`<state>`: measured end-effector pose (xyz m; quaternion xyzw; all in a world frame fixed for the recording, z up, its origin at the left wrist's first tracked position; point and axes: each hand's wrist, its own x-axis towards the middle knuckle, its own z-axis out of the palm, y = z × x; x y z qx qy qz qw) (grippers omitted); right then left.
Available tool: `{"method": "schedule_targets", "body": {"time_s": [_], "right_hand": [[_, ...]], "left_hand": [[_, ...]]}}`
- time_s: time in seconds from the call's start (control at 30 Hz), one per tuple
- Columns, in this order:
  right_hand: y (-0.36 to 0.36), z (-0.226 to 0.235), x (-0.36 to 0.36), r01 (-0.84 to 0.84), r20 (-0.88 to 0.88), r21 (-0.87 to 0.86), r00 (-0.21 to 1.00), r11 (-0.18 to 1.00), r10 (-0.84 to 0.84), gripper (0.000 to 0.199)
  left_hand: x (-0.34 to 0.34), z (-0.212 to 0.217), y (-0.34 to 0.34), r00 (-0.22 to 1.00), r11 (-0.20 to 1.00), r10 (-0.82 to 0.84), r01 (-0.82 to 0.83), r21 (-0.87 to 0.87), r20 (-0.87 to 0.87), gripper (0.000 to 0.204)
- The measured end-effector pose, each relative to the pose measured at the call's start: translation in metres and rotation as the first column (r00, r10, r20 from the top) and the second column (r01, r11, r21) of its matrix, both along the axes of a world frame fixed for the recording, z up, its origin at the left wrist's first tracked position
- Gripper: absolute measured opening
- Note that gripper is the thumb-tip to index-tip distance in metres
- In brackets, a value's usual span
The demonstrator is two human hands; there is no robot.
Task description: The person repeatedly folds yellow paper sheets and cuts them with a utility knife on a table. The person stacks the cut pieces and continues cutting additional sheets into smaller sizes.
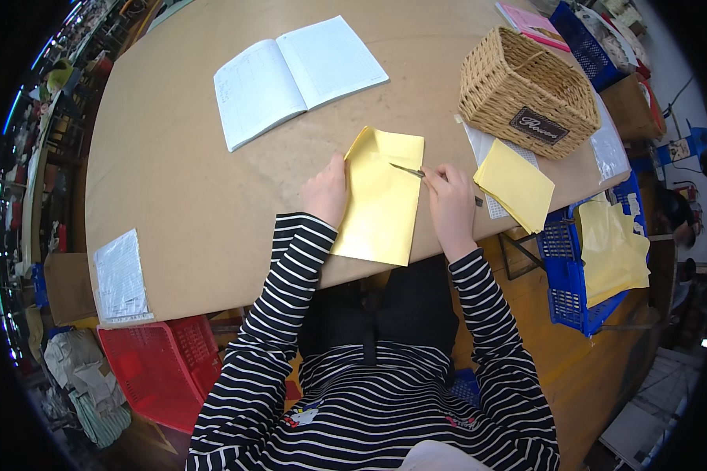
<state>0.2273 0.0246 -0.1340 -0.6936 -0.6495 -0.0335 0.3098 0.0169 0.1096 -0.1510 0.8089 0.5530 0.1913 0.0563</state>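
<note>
A yellow sheet [381, 208], smooth and slightly creased near its top, lies at the table's front edge and hangs a little over it. My left hand [326, 191] grips its left edge, with the fingertips partly hidden. In my right hand [450, 198] is a pair of small, pointed metal snips [407, 169], its dark tip aimed left across the sheet's upper part. The fingers are closed round the handle, so its full shape is hidden. To the right of that hand, a stack of yellow sheets [517, 184] rests on a white printed sheet.
An open notebook [302, 78] lies farther back on the brown table [181, 196]. A woven basket [518, 94] stands at the right. Below the right edge, a blue crate [565, 271] holds yellow material [611, 247]. A red crate [161, 369] sits below left.
</note>
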Motion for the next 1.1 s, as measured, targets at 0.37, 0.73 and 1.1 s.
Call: {"method": "schedule_targets", "body": {"time_s": [0.37, 0.73, 1.1], "right_hand": [[0.052, -0.008, 0.017, 0.044, 0.03, 0.066, 0.998, 0.997, -0.046, 0.014], [0.067, -0.005, 0.015, 0.105, 0.035, 0.247, 0.992, 0.963, -0.117, 0.016], [-0.033, 0.003, 0.001, -0.288, 0.031, 0.011, 0.957, 0.958, 0.287, 0.022]], "left_hand": [[0.004, 0.005, 0.0, 0.998, 0.997, 0.056, -0.057, -0.048, -0.027, 0.019], [0.0, -0.001, 0.005, 0.985, 0.995, 0.057, -0.043, -0.087, 0.165, 0.027], [-0.001, -0.011, 0.007, 0.977, 0.998, 0.054, -0.05, -0.026, 0.204, 0.027]]}}
